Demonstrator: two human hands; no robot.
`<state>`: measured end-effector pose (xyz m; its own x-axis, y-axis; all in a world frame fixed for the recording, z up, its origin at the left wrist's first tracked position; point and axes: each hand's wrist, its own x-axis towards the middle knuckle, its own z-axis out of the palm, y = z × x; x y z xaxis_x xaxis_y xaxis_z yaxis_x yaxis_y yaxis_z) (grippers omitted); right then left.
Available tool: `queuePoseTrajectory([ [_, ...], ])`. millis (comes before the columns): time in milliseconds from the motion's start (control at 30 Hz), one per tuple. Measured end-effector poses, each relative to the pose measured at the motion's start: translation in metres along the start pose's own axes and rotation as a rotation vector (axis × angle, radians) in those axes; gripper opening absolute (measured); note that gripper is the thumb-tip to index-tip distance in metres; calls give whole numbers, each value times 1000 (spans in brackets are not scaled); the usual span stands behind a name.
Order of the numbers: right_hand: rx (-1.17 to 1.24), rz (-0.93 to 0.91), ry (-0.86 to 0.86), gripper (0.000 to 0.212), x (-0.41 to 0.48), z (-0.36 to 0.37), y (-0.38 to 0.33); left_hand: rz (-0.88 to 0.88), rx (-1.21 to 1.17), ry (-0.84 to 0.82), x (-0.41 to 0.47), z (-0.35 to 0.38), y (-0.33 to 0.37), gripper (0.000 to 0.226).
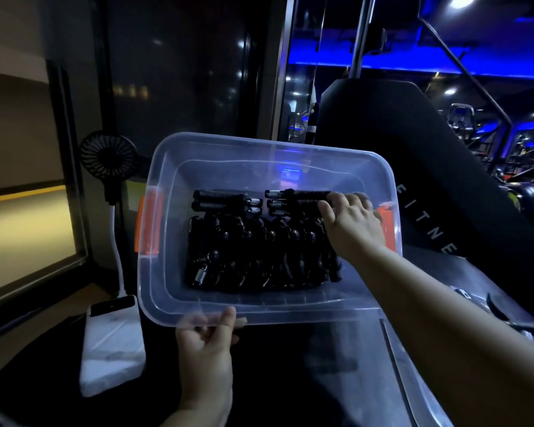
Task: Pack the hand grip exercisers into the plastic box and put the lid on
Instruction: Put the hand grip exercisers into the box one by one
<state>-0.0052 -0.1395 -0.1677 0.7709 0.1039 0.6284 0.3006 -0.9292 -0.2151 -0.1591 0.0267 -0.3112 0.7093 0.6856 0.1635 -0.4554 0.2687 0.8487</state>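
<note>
Sitting on a dark tabletop (275, 365) in a dim gym, the plastic box (269, 155) holds black hand grip exercisers (259, 257). The left hand (205, 343) pinches its near rim. The right hand (349, 217) has its grip closed on one exerciser inside, at the far right.

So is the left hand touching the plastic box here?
Touching. The head view shows the left hand pinching the near rim of the plastic box, its fingertips showing through the clear plastic edge.

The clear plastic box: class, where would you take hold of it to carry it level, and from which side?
Take the plastic box by its two short ends, under the rim beside the orange latches, one hand coming in from each side. The rim flares outward there, and the exercisers fill the floor, so an even two-sided grip probably keeps it level.
</note>
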Motion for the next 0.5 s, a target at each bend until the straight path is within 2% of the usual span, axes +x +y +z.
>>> queuePoseTrajectory([
  [167, -80, -121, 16, 53, -25, -13, 26, -14, 4, -9, -1, 0, 0, 23],
  [267, -30, -181, 17, 54, -41, -20, 36, -12, -4, -5, 0, 0, -2, 22],
  [367, 41, -231, 102, 49, -58, -28, 48, -1, -13, 4, 0, 0, -4, 22],
  [500, 230, -233, 150, 53, -83, -30, 81, 28, -16, 4, -1, 2, -1, 30],
])
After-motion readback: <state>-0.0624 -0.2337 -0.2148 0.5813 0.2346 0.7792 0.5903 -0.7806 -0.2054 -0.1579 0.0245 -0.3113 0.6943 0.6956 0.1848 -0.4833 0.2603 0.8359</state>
